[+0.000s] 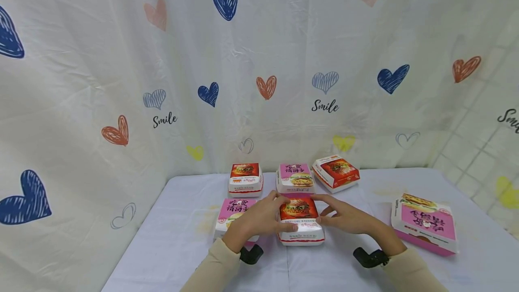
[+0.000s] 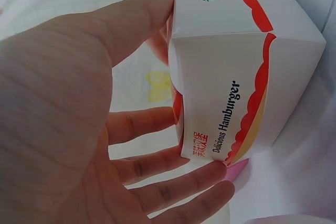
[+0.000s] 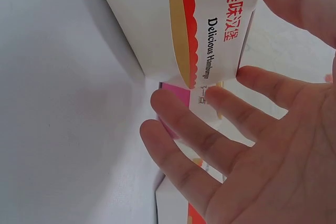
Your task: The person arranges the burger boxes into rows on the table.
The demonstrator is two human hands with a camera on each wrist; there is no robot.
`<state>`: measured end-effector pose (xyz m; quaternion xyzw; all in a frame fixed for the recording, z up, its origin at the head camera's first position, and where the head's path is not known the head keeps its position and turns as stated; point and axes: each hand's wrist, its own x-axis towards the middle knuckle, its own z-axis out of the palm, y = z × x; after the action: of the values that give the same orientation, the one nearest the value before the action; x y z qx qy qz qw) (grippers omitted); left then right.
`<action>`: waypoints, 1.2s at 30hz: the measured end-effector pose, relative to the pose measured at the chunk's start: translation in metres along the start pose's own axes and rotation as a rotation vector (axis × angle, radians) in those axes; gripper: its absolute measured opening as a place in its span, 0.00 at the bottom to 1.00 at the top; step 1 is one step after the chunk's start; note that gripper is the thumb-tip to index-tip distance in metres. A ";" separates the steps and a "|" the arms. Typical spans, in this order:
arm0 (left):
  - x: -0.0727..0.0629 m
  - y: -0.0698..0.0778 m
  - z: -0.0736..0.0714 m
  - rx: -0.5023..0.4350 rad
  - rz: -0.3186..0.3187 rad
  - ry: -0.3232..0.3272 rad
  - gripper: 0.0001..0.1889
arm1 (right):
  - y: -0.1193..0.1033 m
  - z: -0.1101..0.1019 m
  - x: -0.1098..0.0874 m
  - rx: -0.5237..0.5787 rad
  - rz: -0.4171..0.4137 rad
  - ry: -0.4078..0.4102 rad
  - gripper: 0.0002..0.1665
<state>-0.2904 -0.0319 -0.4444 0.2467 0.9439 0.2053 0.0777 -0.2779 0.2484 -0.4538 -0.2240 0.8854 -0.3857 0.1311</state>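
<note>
A hamburger box (image 1: pixel 299 211) with a red lid picture sits on the table between both hands. My left hand (image 1: pixel 261 214) touches it from the left, thumb over the lid near the front, index finger by the rear edge. In the left wrist view, the fingers (image 2: pixel 152 121) are spread along the box's printed side (image 2: pixel 220 93). My right hand (image 1: pixel 344 216) touches the opposite side; its index finger reaches the back right corner. Thumb and index fingertip meet the lid edge in the right wrist view, while the other fingers (image 3: pixel 199 124) extend apart from the box.
A pink box (image 1: pixel 233 211) lies left of the held-between box, partly behind the left hand. Behind stand a red box (image 1: pixel 245 179), a pink box (image 1: pixel 296 178) and an angled red box (image 1: pixel 336 172). Another pink box (image 1: pixel 423 224) lies right. A heart-print curtain (image 1: pixel 284 57) backs the table.
</note>
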 end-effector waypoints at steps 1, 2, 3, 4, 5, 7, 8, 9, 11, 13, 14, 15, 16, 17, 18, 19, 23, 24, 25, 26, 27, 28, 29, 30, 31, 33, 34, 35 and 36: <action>0.000 0.000 0.000 -0.002 0.000 -0.002 0.46 | 0.000 0.000 0.000 0.003 0.001 -0.005 0.44; 0.000 0.000 -0.001 -0.003 -0.001 -0.005 0.46 | 0.000 0.000 0.000 0.005 0.003 -0.009 0.44; -0.001 0.001 -0.001 -0.003 -0.001 -0.007 0.46 | 0.000 0.000 0.000 0.010 0.007 -0.013 0.45; -0.001 0.001 -0.001 -0.003 -0.001 -0.009 0.46 | 0.000 0.000 0.001 0.015 0.010 -0.017 0.45; -0.001 0.001 -0.002 -0.003 0.000 -0.010 0.46 | 0.000 0.000 0.001 0.020 0.015 -0.021 0.46; -0.001 0.001 -0.003 -0.004 0.003 -0.012 0.46 | 0.000 0.000 0.001 0.032 0.028 -0.026 0.47; -0.001 0.001 -0.003 -0.003 0.004 -0.012 0.46 | 0.000 0.000 0.001 0.036 0.036 -0.029 0.48; -0.001 0.001 -0.003 -0.005 0.006 -0.014 0.46 | 0.000 0.000 0.002 0.041 0.043 -0.032 0.49; -0.001 0.001 -0.003 -0.008 0.008 -0.017 0.46 | 0.000 0.000 0.002 0.046 0.056 -0.038 0.50; 0.000 0.000 -0.003 -0.011 0.008 -0.019 0.46 | 0.001 0.000 0.003 0.051 0.063 -0.044 0.51; 0.000 0.000 -0.004 -0.015 0.008 -0.021 0.46 | 0.001 0.000 0.003 0.052 0.063 -0.046 0.51; -0.001 0.000 -0.003 -0.016 0.007 -0.022 0.46 | 0.001 0.000 0.003 0.055 0.063 -0.047 0.51; -0.001 0.000 -0.003 -0.016 0.006 -0.022 0.46 | 0.001 0.000 0.003 0.057 0.062 -0.048 0.51; -0.001 0.000 -0.003 -0.017 0.005 -0.022 0.46 | 0.001 0.000 0.003 0.059 0.061 -0.049 0.51; -0.001 0.000 -0.003 -0.019 0.004 -0.022 0.46 | 0.001 0.000 0.003 0.062 0.062 -0.049 0.51; -0.001 0.000 -0.003 -0.020 0.003 -0.022 0.46 | 0.001 0.000 0.003 0.063 0.061 -0.050 0.51; -0.001 0.001 -0.003 -0.021 0.001 -0.022 0.46 | 0.001 0.001 0.003 0.064 0.066 -0.053 0.51; -0.002 0.001 -0.003 -0.022 0.001 -0.023 0.46 | 0.001 0.001 0.002 0.065 0.070 -0.054 0.51; -0.002 0.002 -0.004 -0.023 0.001 -0.023 0.45 | 0.001 0.001 0.002 0.066 0.073 -0.055 0.51; -0.002 0.002 -0.004 -0.024 0.001 -0.025 0.45 | 0.001 0.001 0.002 0.067 0.077 -0.056 0.51; -0.002 0.002 -0.004 -0.025 0.000 -0.026 0.45 | 0.001 0.001 0.002 0.070 0.081 -0.058 0.51; -0.002 0.002 -0.003 -0.027 0.000 -0.027 0.45 | 0.001 0.001 0.002 0.071 0.083 -0.059 0.51; -0.002 0.002 -0.003 -0.029 -0.002 -0.028 0.45 | 0.001 0.001 0.002 0.072 0.085 -0.059 0.51; -0.002 0.002 -0.003 -0.030 -0.002 -0.029 0.45 | 0.001 0.001 0.002 0.073 0.087 -0.060 0.52; -0.002 0.002 -0.003 -0.031 -0.003 -0.030 0.45 | 0.001 0.001 0.002 0.072 0.087 -0.061 0.52; -0.002 0.002 -0.003 -0.033 -0.003 -0.030 0.45 | 0.001 0.001 0.002 0.072 0.086 -0.061 0.52; -0.002 0.002 -0.003 -0.034 -0.003 -0.030 0.45 | 0.002 0.001 0.002 0.071 0.084 -0.061 0.52; -0.001 0.002 -0.002 -0.034 -0.002 -0.030 0.45 | 0.002 0.001 0.002 0.071 0.084 -0.060 0.52; -0.001 0.002 -0.002 -0.035 -0.001 -0.030 0.45 | 0.002 0.002 0.002 0.070 0.084 -0.060 0.52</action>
<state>-0.2890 -0.0319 -0.4414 0.2477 0.9391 0.2179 0.0960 -0.2796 0.2477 -0.4565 -0.1934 0.8755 -0.4039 0.1814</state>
